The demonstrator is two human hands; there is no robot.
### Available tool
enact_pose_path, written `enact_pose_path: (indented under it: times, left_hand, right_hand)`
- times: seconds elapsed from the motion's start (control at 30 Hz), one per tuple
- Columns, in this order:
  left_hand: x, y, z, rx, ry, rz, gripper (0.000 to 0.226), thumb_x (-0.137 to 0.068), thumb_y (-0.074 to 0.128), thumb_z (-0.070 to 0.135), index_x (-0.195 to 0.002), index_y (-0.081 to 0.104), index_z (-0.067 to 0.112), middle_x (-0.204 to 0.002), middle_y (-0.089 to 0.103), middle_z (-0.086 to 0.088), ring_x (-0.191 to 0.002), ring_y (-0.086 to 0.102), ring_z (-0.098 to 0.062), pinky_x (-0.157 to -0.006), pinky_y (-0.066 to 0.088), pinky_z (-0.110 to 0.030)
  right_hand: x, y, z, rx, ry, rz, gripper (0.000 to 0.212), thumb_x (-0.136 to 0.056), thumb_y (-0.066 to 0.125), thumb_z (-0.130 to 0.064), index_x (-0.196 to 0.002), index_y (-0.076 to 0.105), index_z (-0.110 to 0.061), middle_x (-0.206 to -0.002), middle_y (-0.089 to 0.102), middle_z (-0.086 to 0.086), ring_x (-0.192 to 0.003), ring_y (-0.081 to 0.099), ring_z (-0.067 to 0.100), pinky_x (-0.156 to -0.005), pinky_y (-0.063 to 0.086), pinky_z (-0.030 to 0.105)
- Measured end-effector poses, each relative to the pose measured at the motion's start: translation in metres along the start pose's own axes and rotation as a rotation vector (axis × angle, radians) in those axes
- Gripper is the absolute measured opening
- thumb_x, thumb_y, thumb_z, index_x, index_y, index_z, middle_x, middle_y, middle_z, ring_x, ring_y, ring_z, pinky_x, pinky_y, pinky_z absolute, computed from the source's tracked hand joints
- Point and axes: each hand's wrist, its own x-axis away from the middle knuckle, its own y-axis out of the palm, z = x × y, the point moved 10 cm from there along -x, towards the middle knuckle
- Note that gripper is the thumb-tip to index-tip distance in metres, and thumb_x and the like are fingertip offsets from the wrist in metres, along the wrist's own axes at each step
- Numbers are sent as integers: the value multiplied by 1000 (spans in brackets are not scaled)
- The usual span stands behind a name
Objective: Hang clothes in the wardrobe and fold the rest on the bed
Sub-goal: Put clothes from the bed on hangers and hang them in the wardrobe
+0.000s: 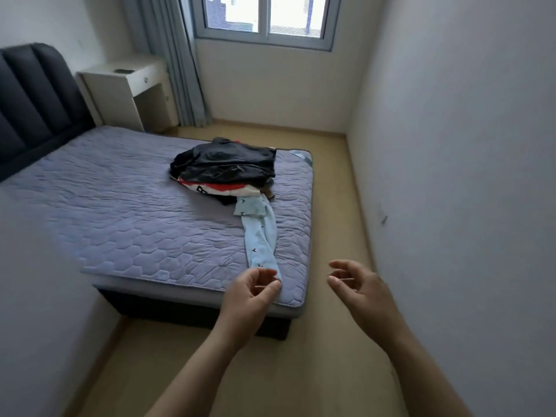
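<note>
A pile of clothes lies on the bed (120,206) near its far right corner: a dark jacket (224,164) on top, a red, white and black garment (222,188) under it. A light blue patterned garment (260,236) stretches from the pile toward the foot of the bed. My left hand (254,291) hovers at the near end of that blue garment with fingers loosely curled, holding nothing. My right hand (358,288) is raised over the floor to the right of the bed, fingers relaxed and empty. No wardrobe is in view.
A dark padded headboard (33,106) stands at the left. A white bedside desk (126,88) sits in the far corner beside grey curtains (177,61) and a window (264,16). Walls close in on both sides, with a strip of beige floor (331,182) along the bed's right.
</note>
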Motion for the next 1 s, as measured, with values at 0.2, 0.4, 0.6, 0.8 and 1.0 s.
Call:
enact_pose_path:
  times: [0.2, 0.4, 0.6, 0.8, 1.0]
  left_hand:
    - [-70, 75, 16, -55, 29, -131, 17, -89, 65, 16, -106, 65, 16, -99, 71, -1, -93, 67, -17, -83, 54, -27]
    - [-131, 158, 48, -72, 61, -160, 15, -89, 64, 13, -104, 65, 16, -98, 71, -3, -92, 67, -18, -83, 55, -28]
    - [-189, 220, 72, -72, 74, -170, 16, -89, 65, 15, -105, 65, 20, -97, 71, 2, -89, 67, -12, -76, 54, -18]
    - [-264, 259, 82, -83, 69, -157, 16, -89, 65, 14, -105, 65, 16, -97, 71, -1, -89, 67, -16, -81, 55, -27]
    - [-361, 289, 97, -51, 93, -155, 16, -88, 66, 16, -104, 66, 18, -96, 72, 1, -89, 68, -16, -82, 57, -31]
  right_hand:
    - [-51, -50, 43, 9, 44, 90, 25, -89, 67, -25, -113, 62, -28, -91, 67, -14, -84, 65, -1, -73, 52, 13]
    - [-116, -115, 83, -16, 58, 120, 27, -90, 66, -24, -117, 62, -25, -93, 66, -11, -86, 64, 0, -69, 49, 8]
    - [-184, -169, 108, -8, 51, 127, 30, -92, 64, -26, -121, 60, -23, -98, 64, -11, -91, 62, 2, -71, 49, 8]
    - [-260, -195, 132, -16, 54, 130, 30, -92, 64, -25, -121, 60, -23, -98, 64, -11, -90, 62, 1, -68, 48, 6]
    - [-355, -212, 146, 15, 46, 111, 30, -92, 64, -26, -121, 60, -22, -98, 64, -11, -90, 62, 2, -70, 48, 7]
